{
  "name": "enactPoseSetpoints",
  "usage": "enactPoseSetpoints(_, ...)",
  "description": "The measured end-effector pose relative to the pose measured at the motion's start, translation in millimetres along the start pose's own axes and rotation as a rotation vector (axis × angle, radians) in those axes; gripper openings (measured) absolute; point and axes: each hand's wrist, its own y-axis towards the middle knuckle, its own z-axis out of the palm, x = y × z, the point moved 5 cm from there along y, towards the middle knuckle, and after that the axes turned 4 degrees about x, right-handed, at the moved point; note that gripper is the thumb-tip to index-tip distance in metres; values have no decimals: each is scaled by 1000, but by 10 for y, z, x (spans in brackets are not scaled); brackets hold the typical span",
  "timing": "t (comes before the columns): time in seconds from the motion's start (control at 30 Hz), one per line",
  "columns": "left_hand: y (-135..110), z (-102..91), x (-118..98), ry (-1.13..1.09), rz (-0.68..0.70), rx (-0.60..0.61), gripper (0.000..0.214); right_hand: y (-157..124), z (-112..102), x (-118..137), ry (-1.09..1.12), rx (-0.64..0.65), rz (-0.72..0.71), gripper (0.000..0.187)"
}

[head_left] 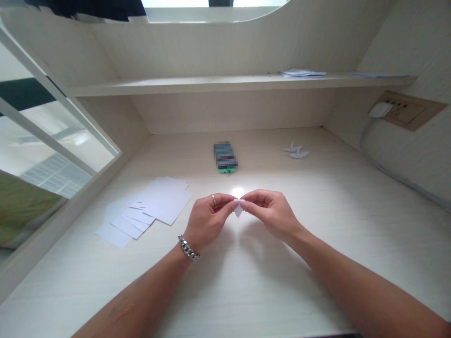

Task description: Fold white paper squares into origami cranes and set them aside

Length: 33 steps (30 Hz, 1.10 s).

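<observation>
Folded paper [238,211] is over the worktop [253,295], pinched in the grip of left hand [207,219] and right hand [275,212] at its upper corners, with loose white sheets [167,202] left of it, then a dark green-ended device [225,157], small folded pieces [298,153] farther right, and papers [303,73] on the shelf [193,86] behind.

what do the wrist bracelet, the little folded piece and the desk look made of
Bracelet: shiny, silvery metal by its look, with bright glints. Folded piece: matte white paper, most likely, given its sharp edges and pointed tip. Desk: pale, slightly glossy, perhaps laminate, from faint grain-like streaks and bright glare; real wood is possible.
</observation>
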Motion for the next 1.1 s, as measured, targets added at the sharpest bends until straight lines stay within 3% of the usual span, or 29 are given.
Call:
enactPoseSetpoints(0.3,-6,18,13,70,20,29,18,-7,-33,0,-92,-12,9,22)
enactPoseSetpoints(0.77,-8,40,52,-97,-69,85,13,-8,32,-39,136,-13,149,19)
enactPoseSetpoints(1.1,19,26,76,-167,-86,21,13,4,0,-31,-8,31,49,19)
